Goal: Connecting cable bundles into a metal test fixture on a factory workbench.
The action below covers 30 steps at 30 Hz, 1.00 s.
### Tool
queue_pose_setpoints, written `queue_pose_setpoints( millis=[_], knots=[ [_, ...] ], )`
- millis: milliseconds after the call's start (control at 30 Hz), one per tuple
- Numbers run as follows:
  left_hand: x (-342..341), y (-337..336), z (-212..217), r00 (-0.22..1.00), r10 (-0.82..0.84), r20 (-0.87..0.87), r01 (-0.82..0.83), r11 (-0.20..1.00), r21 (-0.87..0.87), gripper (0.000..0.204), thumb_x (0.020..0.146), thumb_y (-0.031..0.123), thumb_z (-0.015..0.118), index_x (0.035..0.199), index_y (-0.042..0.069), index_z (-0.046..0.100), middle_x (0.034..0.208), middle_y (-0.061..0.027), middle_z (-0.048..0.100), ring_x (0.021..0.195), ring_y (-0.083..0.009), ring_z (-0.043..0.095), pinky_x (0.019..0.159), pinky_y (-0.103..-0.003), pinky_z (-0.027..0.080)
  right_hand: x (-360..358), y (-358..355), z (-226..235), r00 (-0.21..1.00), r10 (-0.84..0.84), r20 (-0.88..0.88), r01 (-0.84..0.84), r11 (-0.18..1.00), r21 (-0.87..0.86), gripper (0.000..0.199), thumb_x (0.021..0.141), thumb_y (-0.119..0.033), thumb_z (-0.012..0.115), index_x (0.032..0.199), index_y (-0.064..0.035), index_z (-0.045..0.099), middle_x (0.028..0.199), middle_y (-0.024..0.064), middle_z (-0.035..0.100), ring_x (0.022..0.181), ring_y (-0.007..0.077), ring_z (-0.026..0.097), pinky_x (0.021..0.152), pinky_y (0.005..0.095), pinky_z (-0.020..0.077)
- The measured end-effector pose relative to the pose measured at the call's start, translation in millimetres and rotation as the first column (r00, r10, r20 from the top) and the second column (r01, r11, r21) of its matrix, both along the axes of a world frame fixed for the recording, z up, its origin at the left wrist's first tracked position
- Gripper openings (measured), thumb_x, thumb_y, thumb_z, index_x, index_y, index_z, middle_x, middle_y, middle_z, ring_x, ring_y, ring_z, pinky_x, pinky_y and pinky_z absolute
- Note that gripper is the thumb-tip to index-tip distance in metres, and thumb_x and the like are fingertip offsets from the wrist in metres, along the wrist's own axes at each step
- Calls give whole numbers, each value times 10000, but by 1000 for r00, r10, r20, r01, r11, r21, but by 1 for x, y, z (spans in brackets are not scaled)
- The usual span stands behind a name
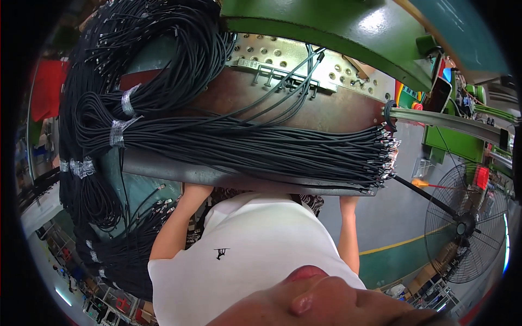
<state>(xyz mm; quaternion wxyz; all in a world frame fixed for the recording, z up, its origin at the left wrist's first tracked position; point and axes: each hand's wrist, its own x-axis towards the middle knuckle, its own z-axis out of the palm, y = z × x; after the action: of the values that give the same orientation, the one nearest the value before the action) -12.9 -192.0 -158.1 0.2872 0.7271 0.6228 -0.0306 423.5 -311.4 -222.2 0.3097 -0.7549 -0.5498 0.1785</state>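
Observation:
My left forearm point(179, 221) reaches up to the front edge of the brown work table point(228, 92), where the edge hides my left hand. My right forearm point(349, 233) rises to the same edge farther right, and the fingers of my right hand are also out of sight below it. Whether either hand grips anything cannot be seen. Above them lies a thick bundle of black cables point(261, 146), tied at the left with clear tape point(119, 133), its metal plug ends gathered at the right. A few cables run to a metal fixture point(293, 77) at the back.
Looped black cable bundles point(179, 60) pile up at the left, with more hanging lower down. A green machine body point(326, 24) overhangs the back of the table. A red button point(417, 107) sits at the back right. A black-caged fan point(465, 225) stands at the right.

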Motion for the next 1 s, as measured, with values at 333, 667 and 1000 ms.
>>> queue_pose_setpoints(
  millis=[333, 667, 1000],
  knots=[
    [15, -7, 34, 964, -262, -34, 263, 965, 0, 350, 884, 273, 526, 1127, 34, 603, 1088, -161, 620, 1030, -361, 561, 916, -432, 425, -19, 35, 108, 939, 171, 299, 10, 855, -518, 381, 832, -115, 638, 1196, -42, 554, 1075, 154, 635, 1004, 307, 598, 896, 358, 449],
    [148, 67, 124, 432, -561, 706, 422, 818, 392, 367, 863, 205, 611, 1168, 13, 541, 1235, -139, 543, 1132, -310, 529, 923, -404, 458, -71, 248, 181, 458, 513, 726, -744, 668, -2, 529, 765, -378, 675, 1151, -37, 556, 1083, 110, 595, 1031, 299, 539, 888, 387, 433],
    [118, 118, 84, 983, -156, -98, 183, 777, 602, 761, 846, 412, 567, 1412, -3, 274, 1464, -200, 256, 1347, -342, 247, 1066, -469, 240, -61, 288, 187, 575, 782, 240, -777, 614, -138, 460, 809, -296, 681, 1142, -1, 565, 974, 175, 652, 907, 294, 628, 811, 369, 483]
  ],
)
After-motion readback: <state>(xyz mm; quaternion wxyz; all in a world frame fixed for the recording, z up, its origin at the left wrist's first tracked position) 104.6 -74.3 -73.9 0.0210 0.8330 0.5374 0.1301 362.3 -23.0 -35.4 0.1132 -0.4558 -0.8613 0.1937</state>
